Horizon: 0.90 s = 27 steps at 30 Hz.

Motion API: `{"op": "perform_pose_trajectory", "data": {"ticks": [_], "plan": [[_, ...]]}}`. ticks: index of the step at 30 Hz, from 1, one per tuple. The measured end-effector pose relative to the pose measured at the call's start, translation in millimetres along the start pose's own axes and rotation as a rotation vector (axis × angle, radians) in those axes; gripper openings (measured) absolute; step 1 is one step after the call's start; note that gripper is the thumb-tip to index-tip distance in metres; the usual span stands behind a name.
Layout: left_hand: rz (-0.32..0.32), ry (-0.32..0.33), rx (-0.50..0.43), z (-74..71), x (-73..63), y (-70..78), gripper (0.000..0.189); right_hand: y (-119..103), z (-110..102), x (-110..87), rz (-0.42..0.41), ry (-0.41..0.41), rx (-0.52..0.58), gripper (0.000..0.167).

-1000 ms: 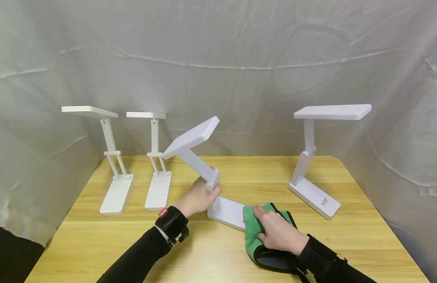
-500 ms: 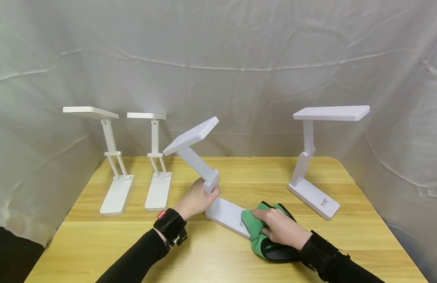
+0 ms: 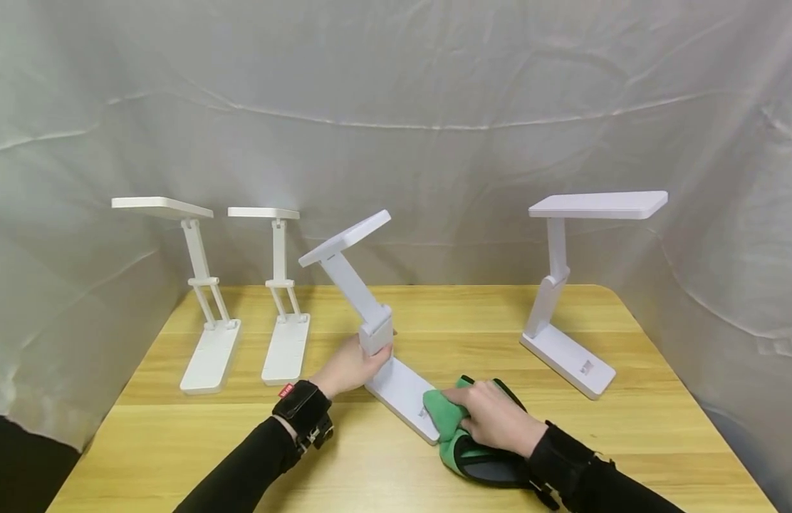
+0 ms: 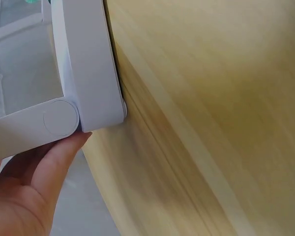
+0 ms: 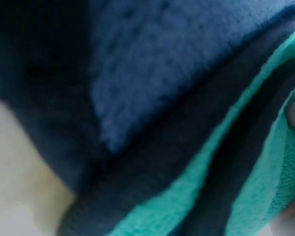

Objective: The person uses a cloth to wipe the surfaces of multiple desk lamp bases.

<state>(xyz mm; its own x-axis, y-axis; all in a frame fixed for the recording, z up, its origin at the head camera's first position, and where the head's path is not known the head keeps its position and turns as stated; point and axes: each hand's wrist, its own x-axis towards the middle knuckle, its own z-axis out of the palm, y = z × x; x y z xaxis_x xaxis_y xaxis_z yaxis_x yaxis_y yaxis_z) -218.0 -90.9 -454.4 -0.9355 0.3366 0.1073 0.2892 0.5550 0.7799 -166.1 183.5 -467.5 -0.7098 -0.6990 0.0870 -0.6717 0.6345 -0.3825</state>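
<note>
A white desk lamp (image 3: 354, 281) stands at the middle of the table, its head tilted. My left hand (image 3: 352, 367) grips its lower arm near the base; fingers behind the arm are partly hidden. In the left wrist view, the left hand (image 4: 27, 196) lies against the lamp arm (image 4: 19, 130) beside the hinge of the base (image 4: 91, 64). My right hand (image 3: 498, 418) holds a bunched green cloth (image 3: 444, 413) with black edging and a dark grey side against the front end of that base. Folds of the cloth (image 5: 152, 73) fill most of the right wrist view.
Two more white lamps, the far-left lamp (image 3: 210, 354) and its neighbour (image 3: 287, 349), stand unfolded at the left. Another white lamp (image 3: 569, 360) stands at the right. A pale grey curtain (image 3: 434, 171) hangs behind the wooden table (image 3: 178, 442).
The held lamp's base has turned, its front end swinging nearer to me. Its head has tilted less steeply. The right hand has moved slightly left and nearer with the cloth.
</note>
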Motion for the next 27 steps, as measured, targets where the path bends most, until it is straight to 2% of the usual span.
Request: {"op": "perform_pose_trajectory", "data": {"ticks": [5,8,11,15,19,20,24,27], "plan": [[0.026,-0.062,-0.020,-3.2,3.1,-1.9,0.034,-11,6,2.9,0.023,-0.057,0.026,0.070],[0.038,-0.098,-0.041,-6.0,5.8,-4.0,0.033,-11,6,3.5,0.002,-0.044,0.042,0.059],[0.037,-0.106,-0.046,-8.6,7.1,-6.8,0.032,-9,5,2.3,-0.007,-0.015,0.057,0.050],[0.022,-0.098,-0.044,-10.6,7.2,-8.2,0.032,-14,8,2.1,0.004,-0.014,0.046,0.051],[0.026,-0.106,-0.038,-11.0,7.1,-8.7,0.032,-25,13,5.1,0.022,-0.071,0.044,0.071],[0.031,-0.112,-0.039,-11.3,7.2,-9.1,0.033,-26,13,5.8,0.027,-0.078,0.050,0.072],[0.046,-0.135,-0.045,-13.5,7.3,-11.6,0.033,-22,10,4.6,0.016,-0.043,0.056,0.050],[0.054,-0.157,-0.053,-14.5,9.0,-12.9,0.033,-13,6,1.2,-0.024,-0.018,0.067,0.047]]}}
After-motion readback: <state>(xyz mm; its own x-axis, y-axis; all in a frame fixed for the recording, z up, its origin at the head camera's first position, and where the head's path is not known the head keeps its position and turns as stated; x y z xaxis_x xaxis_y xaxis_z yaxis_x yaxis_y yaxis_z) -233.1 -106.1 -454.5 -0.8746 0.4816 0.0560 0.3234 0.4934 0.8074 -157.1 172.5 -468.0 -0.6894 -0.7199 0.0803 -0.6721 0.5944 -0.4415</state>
